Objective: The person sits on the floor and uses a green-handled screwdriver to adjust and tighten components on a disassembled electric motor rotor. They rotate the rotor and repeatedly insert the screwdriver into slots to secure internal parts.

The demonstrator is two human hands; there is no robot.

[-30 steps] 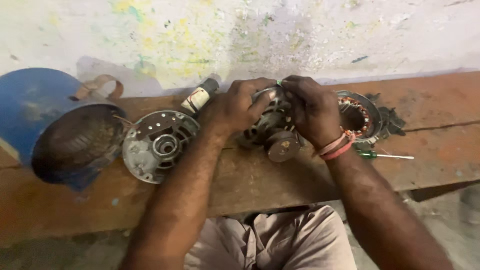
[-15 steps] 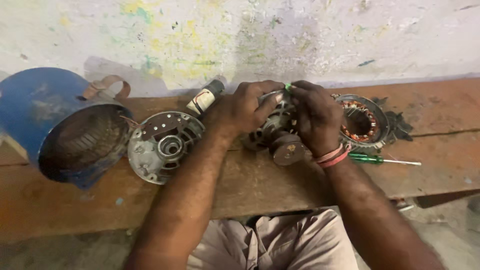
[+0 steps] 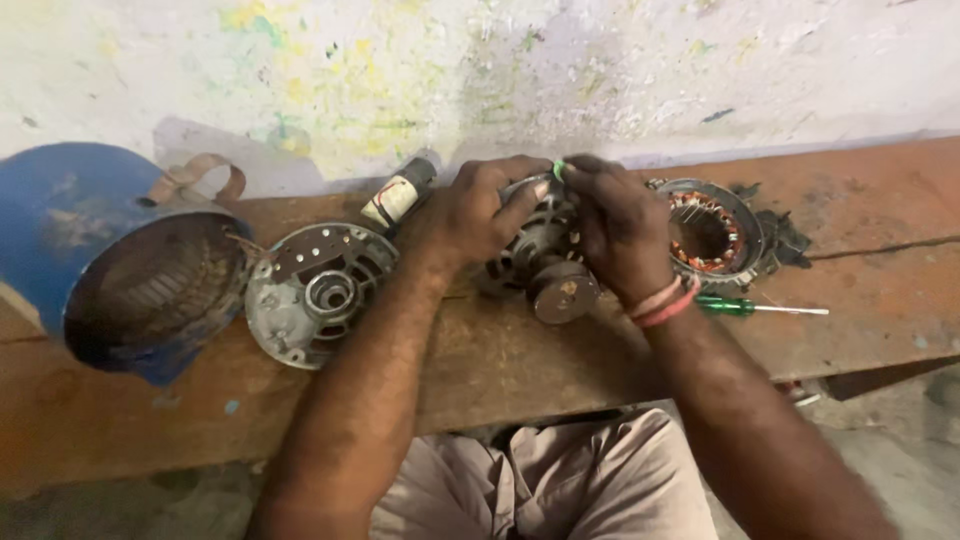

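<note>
Grimy grey motor rotor — tilted on the wooden bench, between both hands

Both hands cover most of the motor part (grip unclear); blue housing cut off left.

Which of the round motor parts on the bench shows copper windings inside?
The stator ring, just right of the right hand. Its inner slots hold reddish copper coils. The grey end cover, left of the left hand, is bare metal with holes.
</note>
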